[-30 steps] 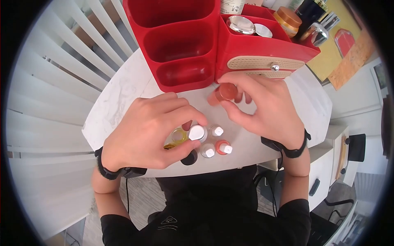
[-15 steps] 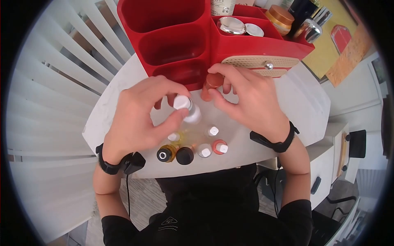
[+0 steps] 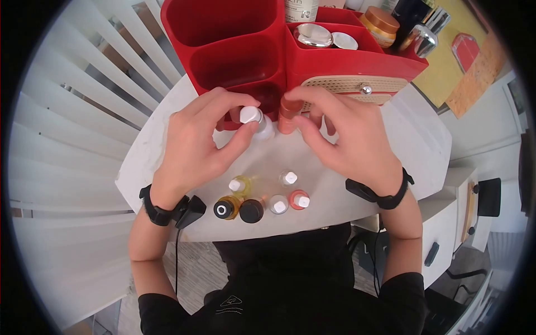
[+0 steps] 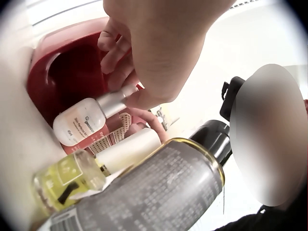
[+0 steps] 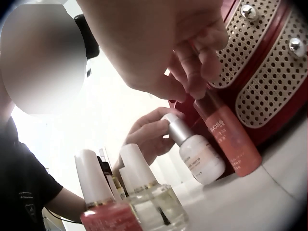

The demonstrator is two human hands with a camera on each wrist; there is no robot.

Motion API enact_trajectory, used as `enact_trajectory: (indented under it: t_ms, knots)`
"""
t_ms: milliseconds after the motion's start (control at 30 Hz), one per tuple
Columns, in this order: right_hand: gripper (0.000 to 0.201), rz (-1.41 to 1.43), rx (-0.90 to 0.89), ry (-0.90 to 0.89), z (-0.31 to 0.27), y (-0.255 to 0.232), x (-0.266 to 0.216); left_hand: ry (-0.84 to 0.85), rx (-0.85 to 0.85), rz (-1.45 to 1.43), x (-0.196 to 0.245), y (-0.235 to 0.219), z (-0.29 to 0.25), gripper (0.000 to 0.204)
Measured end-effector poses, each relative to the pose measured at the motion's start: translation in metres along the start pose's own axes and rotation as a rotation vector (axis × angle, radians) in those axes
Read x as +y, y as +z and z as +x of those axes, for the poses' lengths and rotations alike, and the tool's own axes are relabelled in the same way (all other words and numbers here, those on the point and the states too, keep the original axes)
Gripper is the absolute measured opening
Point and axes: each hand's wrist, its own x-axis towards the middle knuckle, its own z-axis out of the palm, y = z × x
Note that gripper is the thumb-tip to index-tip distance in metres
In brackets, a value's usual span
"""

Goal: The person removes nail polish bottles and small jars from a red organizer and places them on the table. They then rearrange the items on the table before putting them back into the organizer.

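Note:
My left hand pinches the white cap of a white bottle; in the left wrist view that bottle hangs tilted from the fingertips of my left hand. Close beside it, the coral bottle stands at the red organizer's front. My right hand has its thumb and fingertips around the reddish-brown cap. From the right wrist, the coral bottle rests on the tabletop beneath my right hand, next to the white bottle, whose base is at or just above the surface.
Several small bottles stand near the table's front edge, among them a black-capped one, a yellow one and a pink one. Behind my hands is the red organizer, with empty compartments left and jars at its right.
My left hand has lifted the white bottle from the group and carried it back to beside the coral bottle. My right hand has brought the coral bottle left, against the organizer's front.

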Motion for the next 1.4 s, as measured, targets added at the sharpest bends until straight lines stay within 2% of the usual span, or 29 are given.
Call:
enact_trajectory:
  t_ms: [100, 167, 200, 267, 467, 533, 567, 633, 667, 700, 767, 800, 867, 1000, 1067, 1167, 1400]
  knots:
    - [0.026, 0.158, -0.036, -0.118, -0.001, -0.011, 0.003, 0.020, 0.000, -0.007, -0.004, 0.008, 0.002, 0.029]
    - [0.035, 0.293, -0.350, 0.008, -0.003, -0.027, -0.005, 0.025, -0.015, 0.002, -0.006, 0.010, 0.002, 0.031]
    - [0.035, 0.294, -0.354, 0.007, -0.004, -0.028, -0.005, 0.036, -0.021, 0.002, -0.007, 0.011, 0.002, 0.033]
    - [0.029, 0.406, -0.475, -0.004, -0.005, -0.029, -0.005, 0.049, -0.026, 0.002, -0.007, 0.010, 0.002, 0.035]
    - [0.028, 0.348, -0.584, -0.036, -0.006, -0.023, -0.001, -0.020, -0.097, -0.090, -0.001, -0.008, 0.001, 0.042]
    - [0.026, 0.344, -0.607, -0.040, -0.006, -0.022, 0.000, -0.112, -0.219, -0.150, -0.004, -0.027, -0.001, 0.034]
    - [0.024, 0.338, -0.630, -0.044, -0.005, -0.022, 0.001, -0.110, -0.219, -0.150, -0.004, -0.037, -0.001, 0.034]
    - [0.023, 0.355, -0.659, -0.024, -0.003, -0.023, 0.000, -0.113, -0.484, -0.251, -0.002, -0.055, -0.002, 0.024]
    - [0.021, 0.374, -0.690, -0.002, -0.001, -0.022, -0.001, -0.190, -0.529, -0.311, 0.002, -0.057, -0.003, 0.018]
    - [0.021, 0.374, -0.693, -0.002, -0.001, -0.022, -0.001, -0.191, -0.527, -0.314, 0.003, -0.057, -0.002, 0.018]
    - [0.020, 0.364, -0.668, 0.004, 0.000, -0.020, -0.001, -0.174, -0.718, -0.359, 0.003, -0.057, -0.001, 0.021]
    - [0.020, 0.364, -0.672, 0.002, -0.001, -0.017, -0.001, -0.176, -0.715, -0.360, 0.002, -0.055, -0.002, 0.021]
    - [0.019, 0.396, -0.537, 0.015, -0.004, -0.009, 0.000, -0.145, -0.739, -0.345, -0.001, -0.052, -0.003, 0.021]
    - [0.017, 0.381, -0.485, 0.022, -0.003, -0.003, -0.003, -0.134, -0.729, -0.337, -0.003, -0.050, -0.003, 0.019]
    - [0.025, 0.336, -0.377, 0.014, -0.003, -0.001, -0.003, -0.097, -0.727, -0.340, -0.003, -0.049, -0.003, 0.019]
    - [0.025, 0.240, -0.327, 0.018, -0.002, -0.004, 0.001, -0.131, -0.747, -0.332, 0.000, -0.051, -0.002, 0.018]
    - [0.018, 0.084, -0.208, -0.061, -0.001, 0.005, 0.004, -0.132, -0.716, -0.274, 0.001, -0.049, -0.006, 0.016]
